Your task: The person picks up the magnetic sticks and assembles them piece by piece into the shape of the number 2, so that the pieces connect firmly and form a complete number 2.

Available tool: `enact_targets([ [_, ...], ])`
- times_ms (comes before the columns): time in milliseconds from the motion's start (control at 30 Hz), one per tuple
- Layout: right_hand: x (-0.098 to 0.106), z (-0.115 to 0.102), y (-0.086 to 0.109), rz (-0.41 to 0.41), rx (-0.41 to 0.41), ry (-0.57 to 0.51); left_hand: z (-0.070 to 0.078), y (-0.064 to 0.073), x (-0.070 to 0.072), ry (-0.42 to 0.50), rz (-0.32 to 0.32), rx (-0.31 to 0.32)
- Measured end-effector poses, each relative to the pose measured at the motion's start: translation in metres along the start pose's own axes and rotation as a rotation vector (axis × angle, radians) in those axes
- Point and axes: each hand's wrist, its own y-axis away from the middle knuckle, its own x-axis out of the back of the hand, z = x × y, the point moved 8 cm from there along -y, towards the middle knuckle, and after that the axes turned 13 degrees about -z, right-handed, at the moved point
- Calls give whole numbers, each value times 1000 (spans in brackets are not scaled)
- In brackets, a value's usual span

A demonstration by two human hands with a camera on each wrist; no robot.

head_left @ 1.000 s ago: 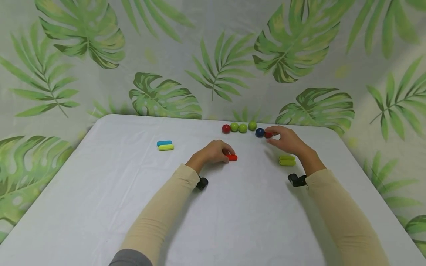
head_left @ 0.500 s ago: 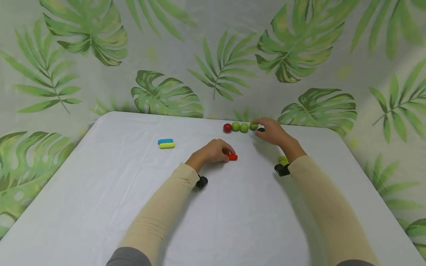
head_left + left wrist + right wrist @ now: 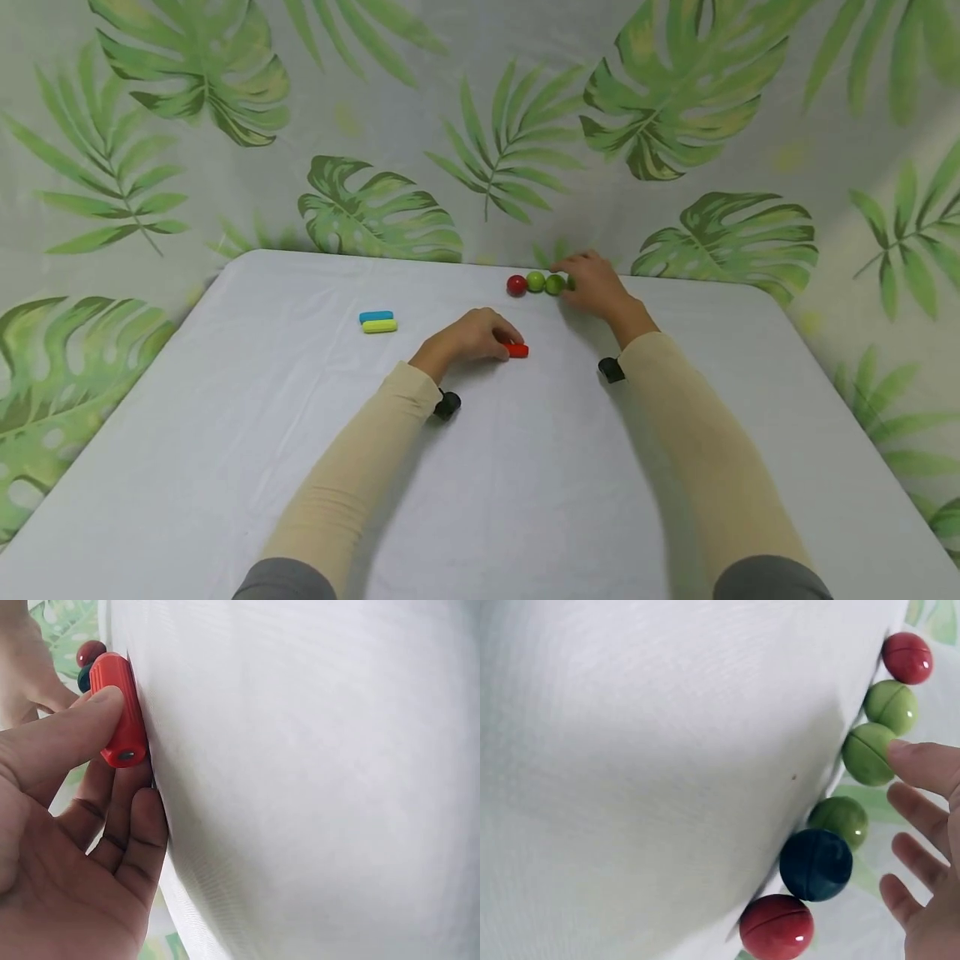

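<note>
My left hand point(image 3: 477, 335) pinches a small red ribbed plastic bar point(image 3: 118, 712) between thumb and fingers, low over the white table. At the table's far edge, my right hand point(image 3: 595, 285) reaches over a row of shiny balls. In the right wrist view, its thumb tip meets or overlaps a light green ball point(image 3: 870, 754), while the other fingers stay spread. Beside that ball lie another green ball point(image 3: 891, 707) and a red ball point(image 3: 907, 658). Past a gap come a third green ball point(image 3: 840, 823), a dark blue ball point(image 3: 816, 865) and a second red ball point(image 3: 777, 927).
A blue bar point(image 3: 377, 317) and a yellow bar point(image 3: 380, 327) lie side by side on the left of the white tablecloth point(image 3: 517, 467). A leaf-patterned cloth point(image 3: 517, 125) hangs right behind the table's far edge.
My right hand has moved left along the balls, from the right-hand red one to the green ones. Its forearm now hides the yellow-green bars. My left hand keeps its grip and place.
</note>
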Motion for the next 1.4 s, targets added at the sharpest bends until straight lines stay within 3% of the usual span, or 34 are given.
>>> enact_targets([
  [233, -8, 7, -3, -2, -37, 56, -1, -2, -1, 30, -4, -21],
  [633, -9, 11, 4, -3, -35, 3, 3, -6, -6, 41, -19, -25],
  [900, -12, 11, 5, -7, -33, 24, 5, -7, -8, 37, -11, -24],
  [1067, -9, -3, 26, -30, -26, -4, 4, -5, -7, 38, -13, -20],
  [1267, -16, -26, 61, -142, 46, -238, 1, 2, -2, 48, -3, -10],
  [1400, -22, -38, 84, -197, 100, -330, 2, 3, 0, 50, -6, -8],
])
